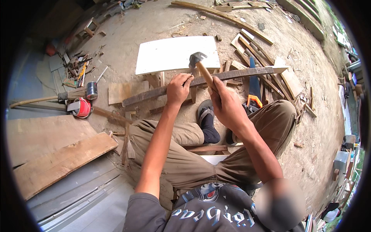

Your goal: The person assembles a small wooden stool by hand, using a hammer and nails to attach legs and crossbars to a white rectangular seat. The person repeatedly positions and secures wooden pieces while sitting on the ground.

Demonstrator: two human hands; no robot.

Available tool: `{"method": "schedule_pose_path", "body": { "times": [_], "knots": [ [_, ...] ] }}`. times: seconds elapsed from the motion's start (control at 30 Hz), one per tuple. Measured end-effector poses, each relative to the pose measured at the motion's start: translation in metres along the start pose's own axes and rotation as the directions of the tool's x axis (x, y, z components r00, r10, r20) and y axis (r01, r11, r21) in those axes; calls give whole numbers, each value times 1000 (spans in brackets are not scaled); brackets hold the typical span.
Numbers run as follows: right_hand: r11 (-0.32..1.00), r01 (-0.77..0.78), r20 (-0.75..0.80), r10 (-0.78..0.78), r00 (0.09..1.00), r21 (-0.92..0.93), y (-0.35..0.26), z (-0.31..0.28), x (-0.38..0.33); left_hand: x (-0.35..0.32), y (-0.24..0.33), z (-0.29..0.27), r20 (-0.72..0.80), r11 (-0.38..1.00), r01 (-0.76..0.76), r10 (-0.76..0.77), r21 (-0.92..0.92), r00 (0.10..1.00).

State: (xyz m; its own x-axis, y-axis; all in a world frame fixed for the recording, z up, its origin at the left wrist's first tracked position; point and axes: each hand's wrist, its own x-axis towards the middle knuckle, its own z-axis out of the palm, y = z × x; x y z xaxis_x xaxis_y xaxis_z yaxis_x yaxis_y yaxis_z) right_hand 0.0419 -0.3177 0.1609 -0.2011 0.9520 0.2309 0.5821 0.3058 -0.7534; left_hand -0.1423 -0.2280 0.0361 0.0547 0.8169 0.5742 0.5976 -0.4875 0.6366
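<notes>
Clasping hammer (206, 74) in right grip (228, 104). Touching dark wooden beam (240, 73) with left grip (178, 89), toward nine o'clock from right; cannot tell whether pinching anything.

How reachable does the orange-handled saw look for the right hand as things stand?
Probably not reachable at once: the right hand grips the hammer. The saw lies nearby, its handle largely exposed, though the beam crosses its blade.
</notes>
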Motion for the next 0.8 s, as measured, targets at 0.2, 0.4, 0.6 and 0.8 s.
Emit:
{"method": "schedule_pose_path", "body": {
  "times": [0.2, 0.4, 0.6, 0.8],
  "knots": [
    [990, 31, 93, -18, 996, -140, 10, 10, 3, -1, 0, -2, 13, 1000, 9, -9, 10, 1000],
    [997, 49, -33, -52, 998, -67, 4, 8, 9, 1, 0, -3, 12, 999, -31, 31, 29, 999],
    [986, -55, 107, 72, 992, -159, 10, 7, 9, 1, -1, -1, 54, 1000, 8, -9, 10, 998],
    [990, 22, 6, -21, 1000, -142, 6, 13, 8, 2, -3, 0, 25, 1000, -23, 23, 13, 999]
  ]
}}
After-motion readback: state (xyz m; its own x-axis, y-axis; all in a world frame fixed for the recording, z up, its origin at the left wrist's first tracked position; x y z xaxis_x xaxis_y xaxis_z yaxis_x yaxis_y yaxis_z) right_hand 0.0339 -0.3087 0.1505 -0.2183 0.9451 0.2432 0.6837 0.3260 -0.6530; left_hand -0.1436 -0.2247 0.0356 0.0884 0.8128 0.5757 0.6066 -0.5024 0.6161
